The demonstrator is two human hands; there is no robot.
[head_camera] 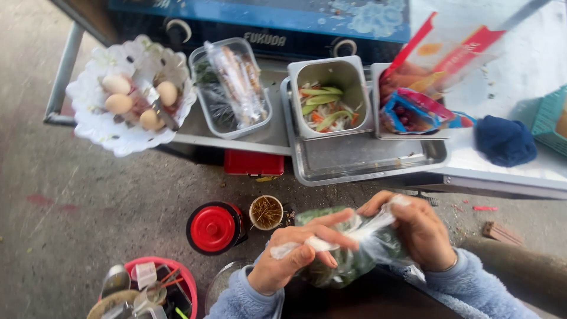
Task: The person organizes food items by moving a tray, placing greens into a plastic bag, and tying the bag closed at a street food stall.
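My left hand (292,257) and my right hand (416,230) both grip a clear plastic bag of green leaves (348,251) at the lower middle of the view. The left fingers pinch the twisted end of the bag's plastic. The right hand closes over the bag's upper right side. Both wrists wear light blue fleece sleeves. The bag is held above the ground, in front of a low metal stand.
A steel tray (360,162) carries a steel tub of cut vegetables (328,103) and snack packets (422,109). A white basket of eggs (130,97), a clear box (230,88), a red-lidded jar (214,227), a toothpick cup (266,212), a pink basket (147,292) and a blue cloth (505,140) lie around.
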